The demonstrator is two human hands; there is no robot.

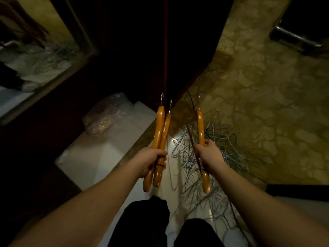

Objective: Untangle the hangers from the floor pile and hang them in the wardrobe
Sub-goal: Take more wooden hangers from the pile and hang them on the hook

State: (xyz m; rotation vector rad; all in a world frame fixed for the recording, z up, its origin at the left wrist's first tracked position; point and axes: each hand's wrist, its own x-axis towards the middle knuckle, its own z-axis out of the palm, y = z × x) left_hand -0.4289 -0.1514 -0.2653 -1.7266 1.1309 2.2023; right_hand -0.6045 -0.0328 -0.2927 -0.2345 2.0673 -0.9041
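Observation:
My left hand point(151, 160) grips two orange wooden hangers point(159, 129) together near their lower ends, metal hooks pointing up toward the dark wardrobe point(138, 50). My right hand point(209, 154) holds a third orange wooden hanger point(200, 125) by its middle, hook up, with its thin dark crossbar beside it. Under and behind the right hand lies the tangled pile of thin wire hangers point(220, 152), blue, white and green, on the pale floor. The wardrobe interior is too dark to make out.
A white box or mattress edge point(99, 154) with a crumpled clear plastic bag point(105, 118) on it sits at the left. A mirror point(30, 56) leans at the upper left. Patterned wallpaper point(267, 104) fills the right. My dark trouser legs point(147, 221) are below.

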